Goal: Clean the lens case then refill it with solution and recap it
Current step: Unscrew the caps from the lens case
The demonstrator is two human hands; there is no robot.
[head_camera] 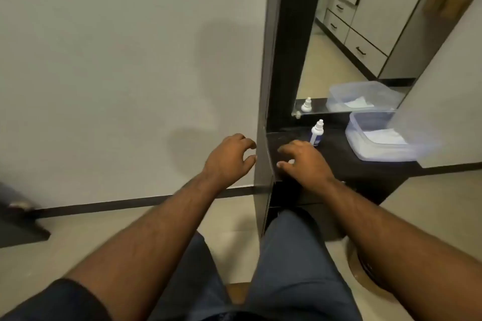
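Looking down from the head camera, I see both bare arms stretched forward toward a dark shelf (339,154) set below a mirror (365,34). My left hand (227,159) hangs off the shelf's left side in front of the pale wall (104,60), its fingers loosely curled and holding nothing. My right hand (302,161) rests at the shelf's front left corner, fingers bent down onto the surface — a small pale patch shows under the fingertips, but I cannot tell whether that is the lens case or whether the hand grips anything. A solution bottle (317,133) with a white cap stands upright just behind the right hand. A clear plastic tub (378,148) holding a white tissue sits well to the right on the shelf, and both appear again in the mirror.
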